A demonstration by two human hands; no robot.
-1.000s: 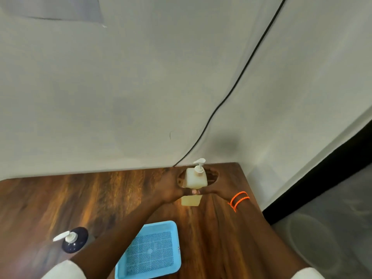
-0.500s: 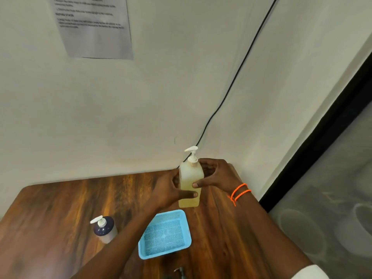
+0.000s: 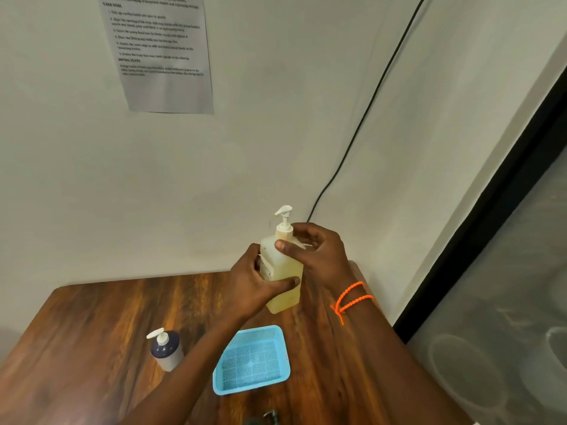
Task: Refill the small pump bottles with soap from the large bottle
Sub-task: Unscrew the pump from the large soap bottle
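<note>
Item: large soap bottle point(image 3: 283, 271), pump on, held upright above the tabletop point(image 3: 92, 317). Left hand point(image 3: 254, 277) grips its body; right hand point(image 3: 319, 253) grips near the neck. Small pump bottle point(image 3: 165, 351) stands capped beside blue basket point(image 3: 251, 360). Refilling apparently not begun.

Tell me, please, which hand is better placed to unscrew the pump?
The right hand: it grips near the pump, while the left hand holds the bottle lower down.
</note>
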